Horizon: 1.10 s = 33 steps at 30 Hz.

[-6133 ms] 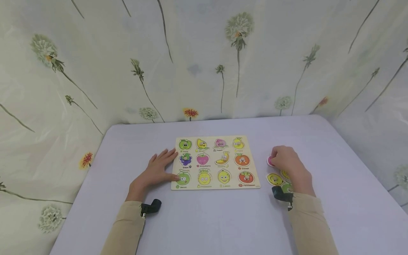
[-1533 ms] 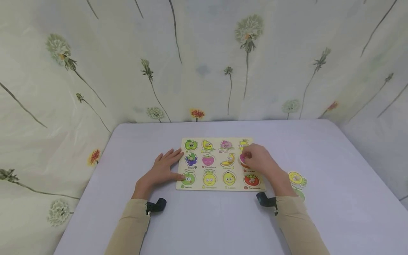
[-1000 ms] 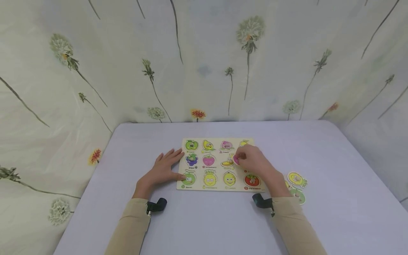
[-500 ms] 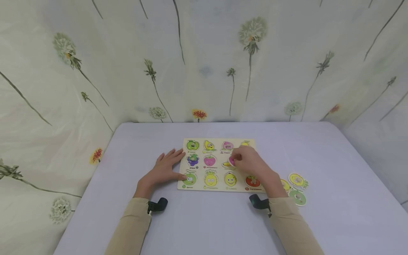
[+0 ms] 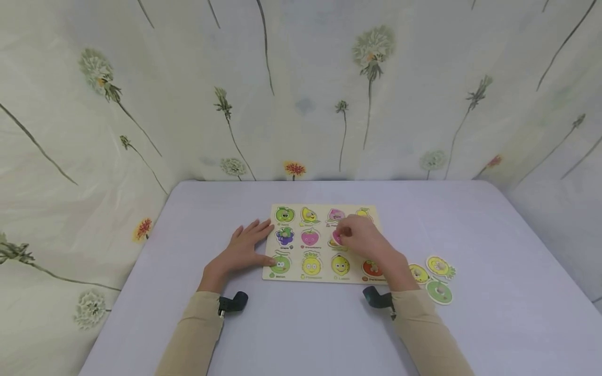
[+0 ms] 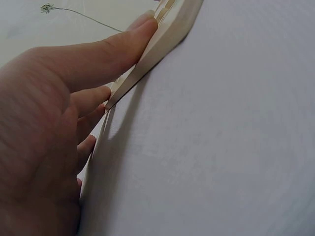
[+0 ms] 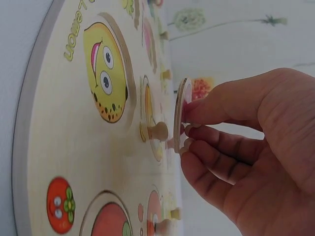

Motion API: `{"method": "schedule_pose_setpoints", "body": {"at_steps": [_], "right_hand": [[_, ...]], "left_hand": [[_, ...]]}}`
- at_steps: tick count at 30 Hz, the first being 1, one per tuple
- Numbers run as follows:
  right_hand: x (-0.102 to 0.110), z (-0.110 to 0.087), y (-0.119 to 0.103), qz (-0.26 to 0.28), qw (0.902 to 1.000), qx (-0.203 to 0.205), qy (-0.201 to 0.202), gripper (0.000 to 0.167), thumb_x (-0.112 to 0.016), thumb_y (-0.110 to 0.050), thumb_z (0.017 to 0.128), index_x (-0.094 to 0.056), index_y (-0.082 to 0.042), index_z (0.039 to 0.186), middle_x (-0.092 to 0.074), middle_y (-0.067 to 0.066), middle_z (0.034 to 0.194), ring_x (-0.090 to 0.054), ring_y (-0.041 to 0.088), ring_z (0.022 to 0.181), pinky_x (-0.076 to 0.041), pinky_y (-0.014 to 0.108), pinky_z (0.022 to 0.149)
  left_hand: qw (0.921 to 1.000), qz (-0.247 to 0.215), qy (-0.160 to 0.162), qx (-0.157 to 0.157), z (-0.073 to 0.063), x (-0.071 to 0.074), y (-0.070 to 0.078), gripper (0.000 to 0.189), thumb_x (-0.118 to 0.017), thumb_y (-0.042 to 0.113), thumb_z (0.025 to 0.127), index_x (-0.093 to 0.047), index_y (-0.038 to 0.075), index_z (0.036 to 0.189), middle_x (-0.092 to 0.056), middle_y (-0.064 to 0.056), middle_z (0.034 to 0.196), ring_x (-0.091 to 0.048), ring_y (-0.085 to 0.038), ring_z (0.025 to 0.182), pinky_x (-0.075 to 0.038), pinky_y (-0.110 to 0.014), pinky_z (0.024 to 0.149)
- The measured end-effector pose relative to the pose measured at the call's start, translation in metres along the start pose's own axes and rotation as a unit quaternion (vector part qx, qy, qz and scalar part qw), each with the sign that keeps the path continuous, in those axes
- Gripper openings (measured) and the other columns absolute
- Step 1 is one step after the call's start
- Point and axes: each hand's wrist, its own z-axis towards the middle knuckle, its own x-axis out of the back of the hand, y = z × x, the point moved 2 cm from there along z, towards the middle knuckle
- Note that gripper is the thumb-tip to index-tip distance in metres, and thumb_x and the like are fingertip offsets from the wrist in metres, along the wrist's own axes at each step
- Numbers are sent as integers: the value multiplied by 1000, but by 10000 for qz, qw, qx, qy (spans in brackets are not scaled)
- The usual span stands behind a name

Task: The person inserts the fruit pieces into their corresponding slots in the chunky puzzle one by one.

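Observation:
A wooden fruit puzzle board lies on the table. My left hand rests at its left edge with fingers spread, its thumb on the board beside the melon picture. The left wrist view shows that thumb along the board's edge. My right hand pinches a round-edged pink puzzle piece above the banana in the middle row. In the right wrist view the pink piece stands tilted on edge, off the board, its front hidden by the fingers. The strawberry recess shows its printed picture and no knob.
Right of the board lie three loose pieces: a lemon, a pineapple and a melon. Knobbed pieces such as the apple and grapes sit in the board. A floral curtain hangs behind the table.
From beside the loose pieces, my right hand has carried the pink piece left over the board, past the orange to the banana, still inching left. The left hand stays at the board's edge.

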Motion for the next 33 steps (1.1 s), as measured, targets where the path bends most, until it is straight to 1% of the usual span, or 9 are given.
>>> {"method": "schedule_pose_setpoints", "body": {"at_steps": [7, 14, 22, 29, 33], "right_hand": [[-6, 4, -3, 6, 10000, -48, -18, 13, -64, -9, 89, -73, -14, 97, -62, 4, 93, -53, 21, 88, -47, 30, 75], [-9, 6, -7, 1, 10000, 89, -32, 11, -65, -11, 89, -73, -14, 97, -63, 3, 93, -53, 20, 88, -45, 29, 74], [-14, 11, -10, 14, 9996, 284, 15, 10, -65, -11, 89, -72, -16, 95, -61, 1, 88, -53, 18, 86, -44, 28, 70], [-17, 16, -13, -55, 9994, 329, 16, 12, -65, -8, 88, -73, -15, 94, -60, 2, 87, -51, 19, 87, -44, 29, 72], [-18, 18, -14, -84, 9993, 355, 22, 11, -65, -8, 89, -73, -15, 94, -60, 2, 86, -50, 19, 86, -44, 29, 72]], "left_hand": [[10000, 43, 18, -16, 1, 0, 1, 101, -77, 57, 75, -31, 21, 157, -23, 4, 167, -10, -26, 157, -1, -57, 126], [10000, 38, 46, -1, 1, 1, 0, 100, -78, 56, 75, -32, 21, 157, -24, 4, 166, -11, -26, 157, -1, -56, 126], [10000, -29, -19, 66, -2, 3, 3, 101, -77, 56, 75, -31, 21, 157, -23, 5, 167, -9, -25, 157, 0, -55, 127], [10000, -92, 8, 26, -1, 3, 2, 101, -78, 56, 75, -32, 21, 157, -23, 5, 167, -9, -25, 157, 0, -55, 127], [10000, -60, 16, 11, 0, 2, 2, 101, -78, 57, 75, -32, 21, 157, -23, 5, 167, -9, -25, 157, 0, -56, 126]]}}
